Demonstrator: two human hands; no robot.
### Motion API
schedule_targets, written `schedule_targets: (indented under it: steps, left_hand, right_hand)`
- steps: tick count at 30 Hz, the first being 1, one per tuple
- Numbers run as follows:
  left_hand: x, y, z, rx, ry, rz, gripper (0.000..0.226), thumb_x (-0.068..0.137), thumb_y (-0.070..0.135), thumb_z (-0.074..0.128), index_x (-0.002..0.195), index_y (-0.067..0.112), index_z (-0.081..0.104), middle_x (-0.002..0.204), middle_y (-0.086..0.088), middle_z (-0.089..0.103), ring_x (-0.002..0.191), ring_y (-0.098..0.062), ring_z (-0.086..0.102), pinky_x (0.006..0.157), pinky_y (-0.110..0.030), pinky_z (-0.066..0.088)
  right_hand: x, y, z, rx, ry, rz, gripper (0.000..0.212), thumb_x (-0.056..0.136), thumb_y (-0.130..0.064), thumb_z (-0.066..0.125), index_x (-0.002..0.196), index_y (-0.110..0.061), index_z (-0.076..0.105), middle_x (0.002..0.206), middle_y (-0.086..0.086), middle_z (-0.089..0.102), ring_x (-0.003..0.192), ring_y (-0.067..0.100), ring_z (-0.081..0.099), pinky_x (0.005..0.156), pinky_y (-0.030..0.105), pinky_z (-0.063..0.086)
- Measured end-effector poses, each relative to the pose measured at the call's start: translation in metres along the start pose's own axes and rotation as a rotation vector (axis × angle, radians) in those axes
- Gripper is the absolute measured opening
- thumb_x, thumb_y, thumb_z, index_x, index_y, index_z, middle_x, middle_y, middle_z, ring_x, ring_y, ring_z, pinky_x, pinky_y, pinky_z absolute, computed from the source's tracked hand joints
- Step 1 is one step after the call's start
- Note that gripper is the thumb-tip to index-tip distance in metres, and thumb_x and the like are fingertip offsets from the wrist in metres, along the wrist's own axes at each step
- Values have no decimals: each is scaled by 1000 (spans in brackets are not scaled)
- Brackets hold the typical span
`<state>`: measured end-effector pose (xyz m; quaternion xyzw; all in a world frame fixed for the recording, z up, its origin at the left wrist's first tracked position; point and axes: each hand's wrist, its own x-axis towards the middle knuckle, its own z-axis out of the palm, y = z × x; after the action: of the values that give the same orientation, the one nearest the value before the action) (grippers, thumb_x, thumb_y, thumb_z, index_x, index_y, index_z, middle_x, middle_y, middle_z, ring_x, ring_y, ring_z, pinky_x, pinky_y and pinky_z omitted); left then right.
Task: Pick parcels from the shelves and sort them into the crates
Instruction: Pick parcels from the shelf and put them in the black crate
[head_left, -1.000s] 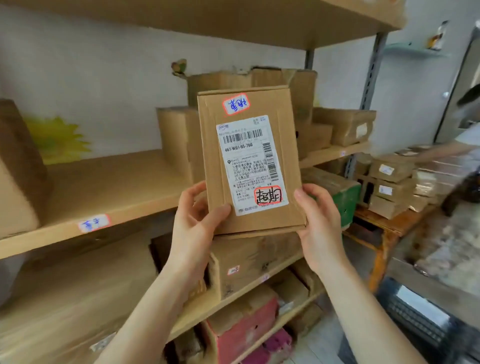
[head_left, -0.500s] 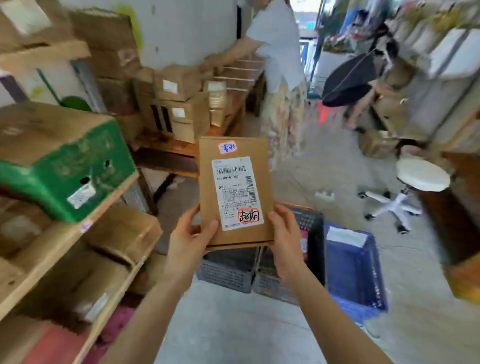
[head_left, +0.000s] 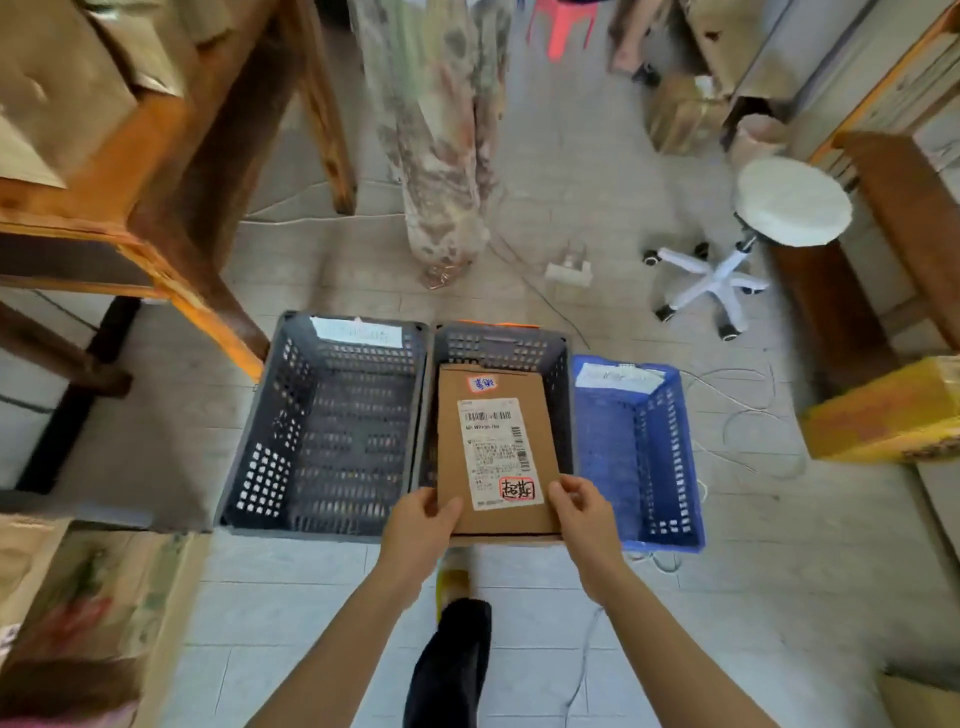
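1. Both hands are on the parcel (head_left: 497, 441). The left hand (head_left: 415, 535) and right hand (head_left: 589, 519) each take a near corner with the thumb over the top face, the grip closed tight on the cardboard.
2. The parcel lies label up over the middle dark crate (head_left: 498, 345). Whether it touches the crate cannot be told.
3. At the parcel's 9 o'clock a wider dark crate (head_left: 291, 415) sits right beside the middle one, and at 3 o'clock there is a blue crate (head_left: 670, 457). All three stand on the pale tiled floor (head_left: 311, 597).
4. At 10 o'clock a wooden worktop (head_left: 156, 156) carries cardboard boxes.
5. At 2 o'clock there is a white round stool (head_left: 792, 200) on castors, and nearer 1 o'clock a white power strip (head_left: 569, 270) trails cables.
6. Straight ahead at 12 o'clock hangs another person's patterned skirt (head_left: 441, 130). A yellow box (head_left: 883, 415) sits at the 3 o'clock edge.
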<state>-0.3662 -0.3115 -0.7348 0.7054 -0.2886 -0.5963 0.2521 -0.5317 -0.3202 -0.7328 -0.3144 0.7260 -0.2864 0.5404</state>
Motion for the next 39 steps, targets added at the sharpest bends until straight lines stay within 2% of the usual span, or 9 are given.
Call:
schedule_targets:
  steps: [4, 6, 10, 14, 25, 28, 32, 36, 39]
  left_hand:
    - [109, -30, 26, 193, 5, -77, 29, 94, 14, 51, 121, 7, 52, 113, -7, 63, 99, -22, 60, 85, -33, 51]
    - [164, -51, 39, 291, 25, -121, 28, 92, 13, 53, 119, 7, 53, 115, -8, 64, 102, -25, 60, 91, -38, 50]
    - [279, -107, 68, 504, 46, -206, 26, 90, 11, 56, 114, 3, 58, 115, -11, 65, 104, -27, 61, 78, -24, 46]
    - [372, -181, 93, 626, 78, -301, 22, 90, 11, 51, 106, -2, 58, 112, -22, 64, 102, -35, 61, 77, -36, 47]
    - [477, -285, 115, 684, 52, -423, 36, 94, 10, 43, 126, 1, 53, 129, -20, 57, 118, -34, 54, 91, -33, 43]
    - [471, -278, 116, 665, 76, -428, 36, 95, 14, 44, 125, -4, 52, 129, -23, 56, 117, -35, 54, 91, -33, 43]
    - [426, -232, 108, 538, 83, -397, 36, 96, 16, 46, 127, -2, 51, 129, -20, 57, 116, -34, 54, 89, -31, 42]
    - [350, -144, 83, 285, 148, -331, 37, 95, 22, 49, 126, 3, 53, 128, -14, 59, 116, -28, 55, 86, -26, 41]
    - [280, -67, 47, 87, 227, -292, 30, 95, 21, 49, 116, 2, 57, 123, -15, 59, 116, -28, 55, 81, -21, 39]
  right_hand:
    - [109, 41, 19, -179, -19, 111, 10, 90, -15, 55, 95, -10, 63, 87, 3, 64, 85, 19, 59, 71, 26, 47]
    - [164, 67, 30, -280, -43, 155, 10, 89, -15, 56, 90, -9, 65, 81, 2, 63, 78, 18, 57, 61, 22, 43]
    - [276, 137, 57, -369, -71, 244, 15, 88, -11, 59, 94, -1, 68, 87, 10, 65, 82, 19, 55, 67, 25, 41]
    - [361, 223, 94, -452, -97, 317, 20, 87, -9, 60, 99, 2, 70, 97, 15, 68, 90, 26, 62, 74, 28, 45]
    - [455, 363, 172, -466, -163, 449, 19, 88, -6, 55, 97, 3, 70, 100, 19, 70, 95, 28, 65, 78, 27, 48]
    - [448, 355, 173, -483, -216, 446, 21, 87, -5, 53, 69, -2, 64, 86, 20, 65, 83, 24, 59, 71, 26, 43]
    - [414, 294, 148, -533, -245, 389, 22, 89, -15, 55, 100, 0, 67, 99, 11, 68, 89, 24, 59, 74, 27, 43]
    - [364, 184, 121, -561, -267, 251, 24, 88, -15, 58, 106, -1, 67, 104, 11, 68, 96, 24, 62, 81, 28, 46]
    - [315, 81, 115, -523, -331, 158, 18, 87, -14, 61, 99, -1, 67, 95, 11, 68, 83, 22, 60, 69, 25, 46]
